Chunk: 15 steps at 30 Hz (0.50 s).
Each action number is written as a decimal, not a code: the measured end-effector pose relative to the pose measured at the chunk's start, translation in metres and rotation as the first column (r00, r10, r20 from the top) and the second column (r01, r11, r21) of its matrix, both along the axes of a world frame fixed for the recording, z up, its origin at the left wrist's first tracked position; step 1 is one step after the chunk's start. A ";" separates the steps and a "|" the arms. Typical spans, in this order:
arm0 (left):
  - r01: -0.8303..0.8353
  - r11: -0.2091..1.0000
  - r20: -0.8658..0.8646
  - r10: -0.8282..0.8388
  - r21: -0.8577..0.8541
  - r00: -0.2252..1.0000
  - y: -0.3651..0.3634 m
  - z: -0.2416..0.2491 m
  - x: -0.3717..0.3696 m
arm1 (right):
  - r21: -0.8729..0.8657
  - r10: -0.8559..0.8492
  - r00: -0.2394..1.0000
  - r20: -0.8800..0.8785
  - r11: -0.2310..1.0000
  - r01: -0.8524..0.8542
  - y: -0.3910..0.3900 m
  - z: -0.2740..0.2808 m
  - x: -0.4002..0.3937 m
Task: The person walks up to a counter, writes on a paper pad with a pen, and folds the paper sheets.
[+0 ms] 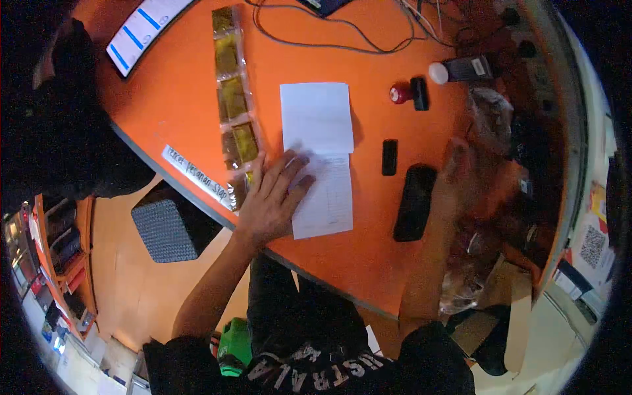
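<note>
Head view, read from left to right. A white tablet-like panel with blue bars [143,29] lies tilted at the far left rim of the round orange table [178,85]. Beside it a long clear plastic strip of yellow-brown pockets [232,99] runs from the far side towards the near edge, and a white handwritten label strip [201,176] follows the table's curved rim just left of the wrist.

The left hand [273,197] lies flat with fingers spread, palm down, its fingertips pressing the left margin of the long white paper slip [321,158]. This posture looks suited to pinning the sheet against sliding; the hand grasps nothing. The slip lies at the table's middle, its lower corner close to the near edge and its upper half folded or overlapped.

Right of the slip stand a small black rectangular device [390,157] and a larger black oblong case [415,201], apart from each other. Farther back are a red round stamp [399,93] with a black block beside it, and black cables [329,39].

The right hand [461,178] is motion-blurred above the right side of the table, near crumpled clear plastic bags [490,118]; whether it is spread or closed cannot be told.

Bare table lies between strip and cables; the right side is crowded.
</note>
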<state>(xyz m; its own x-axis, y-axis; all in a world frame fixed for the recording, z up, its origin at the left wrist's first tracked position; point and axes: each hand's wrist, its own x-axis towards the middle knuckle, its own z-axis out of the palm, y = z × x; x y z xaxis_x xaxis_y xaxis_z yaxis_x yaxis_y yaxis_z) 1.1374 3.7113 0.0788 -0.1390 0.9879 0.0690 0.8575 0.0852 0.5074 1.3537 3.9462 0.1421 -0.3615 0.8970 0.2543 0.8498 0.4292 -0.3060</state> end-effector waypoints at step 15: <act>-0.016 0.995 -0.082 0.008 -0.097 0.997 0.018 0.032 -0.010 | -0.315 -0.184 0.346 -0.920 0.874 -0.371 -0.069 -0.061 -0.056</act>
<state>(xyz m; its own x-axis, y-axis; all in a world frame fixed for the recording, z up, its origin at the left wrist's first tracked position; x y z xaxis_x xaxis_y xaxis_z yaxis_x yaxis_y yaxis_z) 1.1278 3.7289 0.1110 -0.1485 0.9888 -0.0163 0.8944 0.1413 0.4243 1.2979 3.8770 0.0813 -0.2390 0.9648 0.1096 -0.1289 0.0803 -0.9884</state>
